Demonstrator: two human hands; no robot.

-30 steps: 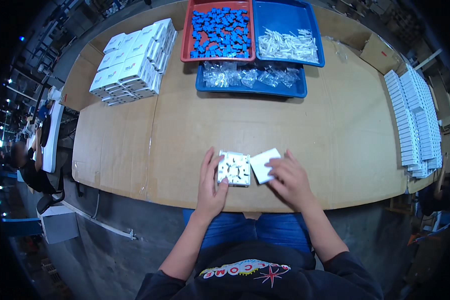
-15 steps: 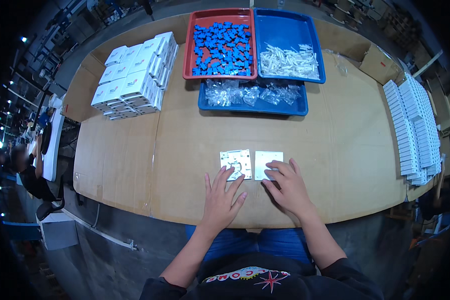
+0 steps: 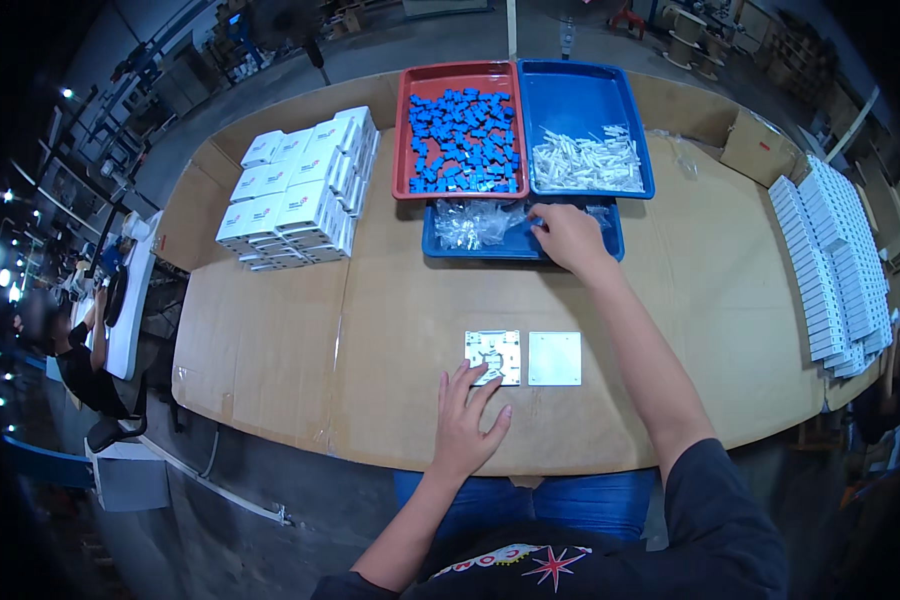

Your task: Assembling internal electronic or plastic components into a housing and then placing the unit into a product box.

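Note:
My left hand [image 3: 464, 430] lies open, fingers apart, with its fingertips on the lower part of a white square plastic plate [image 3: 505, 345] with cutouts and raised parts. Just right of it, untouched, a plain white square plate [image 3: 555, 358] lies flat. My right hand [image 3: 568, 236] reaches over the lower blue tray [image 3: 520, 246]. Its thumb and fingers are pinched at a clear plastic bag [image 3: 515, 217], and the hand hides part of the contents. More clear bags [image 3: 470, 224] with small parts fill the tray's left side.
Above stand a red tray [image 3: 403, 150] of blue pieces [image 3: 465, 140] and a blue tray [image 3: 580, 95] of white plastic pieces [image 3: 588, 160]. White boxes [image 3: 295, 195] are stacked at left, white pieces [image 3: 830, 265] at right. A person [image 3: 75, 350] sits far left. Cardboard walls [image 3: 685, 110] edge the table.
My right hand has left the plain plate and moved forward to the lower blue tray. My left hand stays at the plate with cutouts. The view has shifted, so the table sits lower in it.

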